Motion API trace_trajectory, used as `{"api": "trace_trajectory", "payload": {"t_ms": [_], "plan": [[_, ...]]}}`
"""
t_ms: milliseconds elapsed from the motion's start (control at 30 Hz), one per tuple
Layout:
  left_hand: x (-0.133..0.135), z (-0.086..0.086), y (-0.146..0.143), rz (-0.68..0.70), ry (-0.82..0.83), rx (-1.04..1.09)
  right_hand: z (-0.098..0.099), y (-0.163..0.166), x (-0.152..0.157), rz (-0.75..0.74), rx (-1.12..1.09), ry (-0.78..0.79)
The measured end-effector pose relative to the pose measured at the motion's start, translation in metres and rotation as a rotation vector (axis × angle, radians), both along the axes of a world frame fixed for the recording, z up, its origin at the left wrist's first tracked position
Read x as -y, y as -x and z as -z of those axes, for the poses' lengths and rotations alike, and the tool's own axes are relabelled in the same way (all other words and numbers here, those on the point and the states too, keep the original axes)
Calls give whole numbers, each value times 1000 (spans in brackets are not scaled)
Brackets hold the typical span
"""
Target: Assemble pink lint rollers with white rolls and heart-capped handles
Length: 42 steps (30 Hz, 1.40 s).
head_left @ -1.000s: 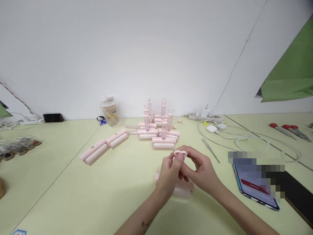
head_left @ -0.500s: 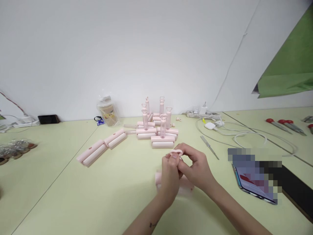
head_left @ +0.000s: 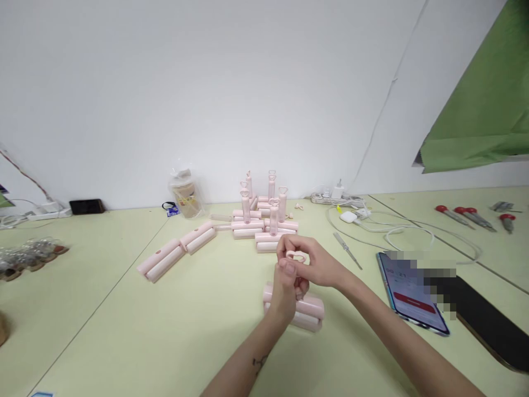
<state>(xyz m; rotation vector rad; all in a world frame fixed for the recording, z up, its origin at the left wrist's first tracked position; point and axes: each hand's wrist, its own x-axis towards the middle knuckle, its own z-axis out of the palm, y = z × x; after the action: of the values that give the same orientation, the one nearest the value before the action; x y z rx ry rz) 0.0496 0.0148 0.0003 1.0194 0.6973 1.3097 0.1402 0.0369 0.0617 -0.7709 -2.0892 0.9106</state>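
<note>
A pink T-shaped roller (head_left: 311,305), perhaps a lint roller, is under my hands near the front of the table. The fingers of my left hand (head_left: 284,295) are closed around its upright handle, hiding most of the shaft. At the top, my right hand (head_left: 316,262) pinches around the pink heart-shaped loop (head_left: 296,255), its fingers touching those of the left. Just beyond stand several similar pink rollers (head_left: 266,242) with upright handles and heart loops. Two more pink rollers (head_left: 161,260) lie on the left, their clear handles pointing toward the group.
On the right are a screwdriver (head_left: 347,251), a lit phone (head_left: 409,298), a black slab (head_left: 487,325), white cables (head_left: 407,234) and red-handled tools (head_left: 471,216). A bagged cup (head_left: 185,196) and a dark phone (head_left: 86,207) stand by the wall. Small loose pink loops (head_left: 298,207) lie behind the rollers.
My right hand has moved left, its fingers curling farther around the loop and handle top. More of the roller head shows and it is sharper. The whole view has shifted slightly.
</note>
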Motion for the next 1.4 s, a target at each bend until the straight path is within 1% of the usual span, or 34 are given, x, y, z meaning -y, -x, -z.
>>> {"api": "trace_trajectory", "payload": {"t_ms": [100,167,233,333,500,600,667,733,800,833,900,1000,1100,1167,1233,1267,1333,1400], "plan": [[0,1,-1,-4,17,-10,-8,2,-7,-119,88,30],[0,-2,-2,-15,37,-19,-6,3,-8,-215,126,129],[1,-6,-3,-31,61,-34,-2,3,-6,-270,135,228],[2,-9,-3,-66,105,-59,6,3,-4,-262,87,270],[8,-9,-1,-122,171,-89,15,4,-3,-242,-24,222],[10,-10,-1,-137,186,-95,17,6,-1,-231,-48,196],[9,-10,-1,-137,190,-92,17,7,-1,-229,-47,207],[8,-9,-1,-121,174,-83,17,7,-1,-206,-36,265],[6,-6,-1,-84,126,-75,16,5,0,-139,-46,271],[5,-4,0,-59,91,-72,16,4,0,-95,-69,237],[2,1,1,-5,21,-65,18,-3,2,-18,-133,118],[-1,5,6,55,-41,-47,25,-14,8,45,-181,-17],[-2,-1,16,158,-102,-73,36,-17,14,135,-143,-56],[1,-11,29,257,-173,-216,41,-13,17,174,-123,-46],[5,-21,45,302,-241,-490,46,-8,19,167,-129,-29],[8,-23,53,291,-270,-650,48,-6,20,157,-138,-14],[14,-24,68,272,-303,-933,53,-5,20,140,-157,14],[18,-18,80,280,-335,-1098,58,-8,18,139,-153,18]]}}
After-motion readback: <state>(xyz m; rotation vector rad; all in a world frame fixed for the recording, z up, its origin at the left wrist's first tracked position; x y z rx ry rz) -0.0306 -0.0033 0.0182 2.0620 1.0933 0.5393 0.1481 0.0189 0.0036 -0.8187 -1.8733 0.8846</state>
